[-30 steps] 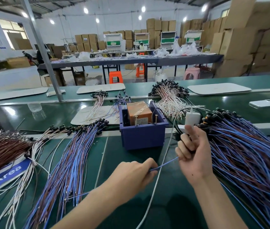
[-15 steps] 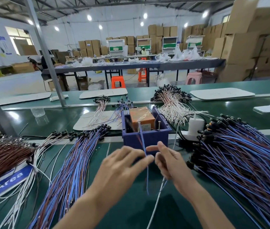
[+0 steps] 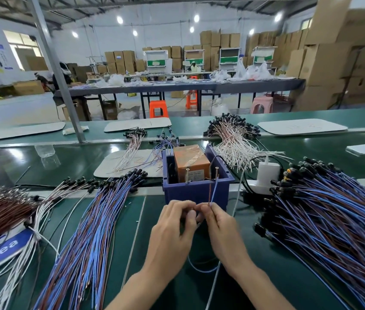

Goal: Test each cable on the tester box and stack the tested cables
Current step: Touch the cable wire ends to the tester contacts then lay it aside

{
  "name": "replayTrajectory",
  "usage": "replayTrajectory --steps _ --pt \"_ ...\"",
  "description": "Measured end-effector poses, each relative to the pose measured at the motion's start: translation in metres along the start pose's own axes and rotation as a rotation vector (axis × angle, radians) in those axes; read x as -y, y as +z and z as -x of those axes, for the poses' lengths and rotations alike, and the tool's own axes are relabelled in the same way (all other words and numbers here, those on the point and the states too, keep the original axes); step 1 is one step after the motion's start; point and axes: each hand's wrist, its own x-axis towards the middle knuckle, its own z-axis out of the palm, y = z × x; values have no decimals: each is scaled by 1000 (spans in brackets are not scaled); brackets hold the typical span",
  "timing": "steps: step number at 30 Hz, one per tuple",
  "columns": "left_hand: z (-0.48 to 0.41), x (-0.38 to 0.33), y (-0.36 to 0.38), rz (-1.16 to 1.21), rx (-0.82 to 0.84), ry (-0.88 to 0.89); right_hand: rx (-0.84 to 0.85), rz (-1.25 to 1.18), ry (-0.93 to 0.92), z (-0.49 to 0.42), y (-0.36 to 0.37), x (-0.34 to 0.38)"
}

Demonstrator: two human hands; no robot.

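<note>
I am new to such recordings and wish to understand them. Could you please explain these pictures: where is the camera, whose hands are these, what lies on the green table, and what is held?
All the pictures come from one camera worn on a person's head, looking forward and down. So the two bare hands are that person's own; there is no robot. The left hand and the right hand together pinch one thin cable. Its blue and brown wires rise to the blue tester box. On the green table a fanned pile of cables lies on the left and a larger pile on the right. A white charger stands beside the box.
</note>
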Motion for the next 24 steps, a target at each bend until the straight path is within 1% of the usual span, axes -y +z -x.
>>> replayTrajectory --steps 3,6,9,12,15,18,21,24 --pt "-9 -3 19 38 1 -38 64 112 -80 0 3 -9" --pt "-9 0 33 92 -49 -61 63 189 -92 -1 2 -19" --pt "-8 5 39 119 -96 -79 71 204 -111 -2 2 -21" --pt "-7 8 36 135 -129 -74 131 100 -119 -3 3 -20" --pt "-8 11 36 164 -144 -81 190 -119 -37 -4 2 -15" --pt "-7 12 39 231 -143 -116 175 -214 -3 -6 0 -12" --pt "-6 11 40 237 -155 -120 148 -261 -2 -7 -1 -11" --pt "-6 12 39 296 -185 -185 102 -265 13 -8 -1 -12"
